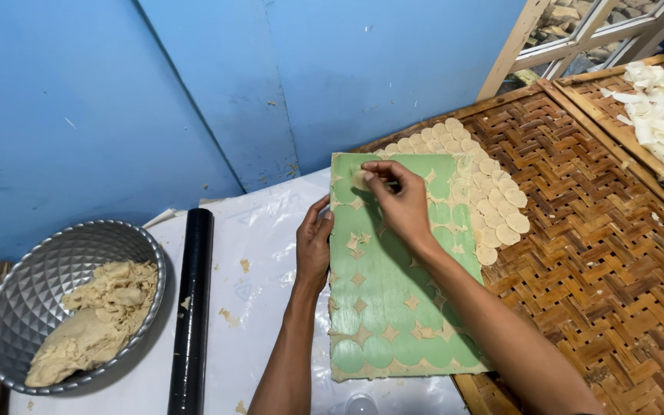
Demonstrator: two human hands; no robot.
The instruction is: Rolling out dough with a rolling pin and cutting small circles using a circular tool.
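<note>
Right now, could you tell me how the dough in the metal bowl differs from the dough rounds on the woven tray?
The bowl dough is one thick, rough lump; the rounds are thin, flat discs. The bowl dough sits heaped in the bowl; the rounds lie in overlapping rows on the tray. Both are pale beige.

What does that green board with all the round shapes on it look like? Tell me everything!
The flat green rectangular board lies partly on the white plastic sheet, partly over the woven bamboo tray. Thin pale dough clings to it, with round cutouts and star-shaped scraps between. The left hand steadies its edge; the right hand pinches a small dough disc near its top.
</note>
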